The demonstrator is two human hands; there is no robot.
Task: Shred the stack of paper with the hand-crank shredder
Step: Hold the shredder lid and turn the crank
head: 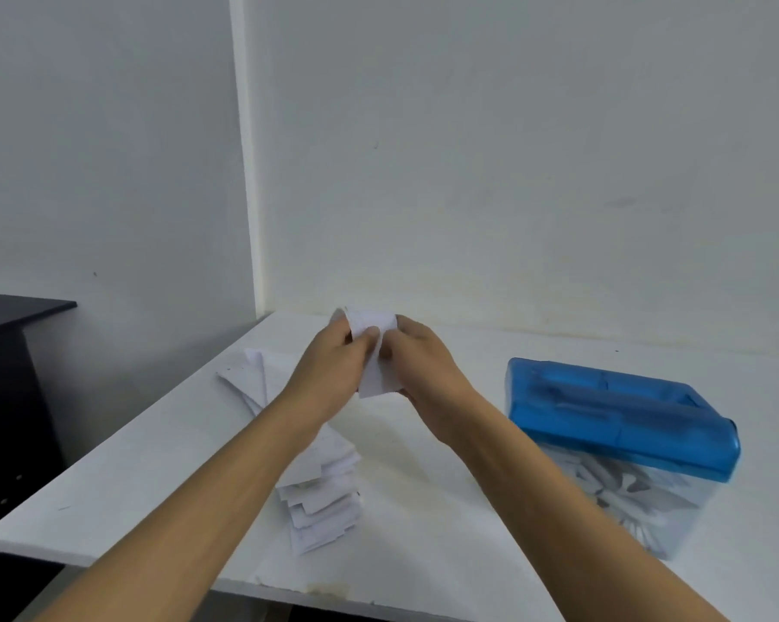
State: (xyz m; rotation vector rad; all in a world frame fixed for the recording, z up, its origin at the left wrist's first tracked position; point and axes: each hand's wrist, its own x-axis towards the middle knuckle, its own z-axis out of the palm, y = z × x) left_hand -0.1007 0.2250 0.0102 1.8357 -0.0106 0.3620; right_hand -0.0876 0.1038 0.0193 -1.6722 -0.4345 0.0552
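Note:
Above the middle of the white table [154, 464], both hands hold a small white sheet of paper [376, 374]. My left hand [333, 365] pinches its left edge with thumb and fingers. My right hand [423, 365] grips its right edge. A messy stack of white paper strips [320, 500] lies on the table below my left forearm, fanning back to the left. The hand-crank shredder [621, 415] stands at the right, with a blue top and a clear bin [639, 505] holding white shreds. Its crank is not visible.
A grey wall rises right behind the table, with a corner edge at the left. A black cabinet [10, 374] stands left of the table. The table's front edge runs diagonally at the lower left.

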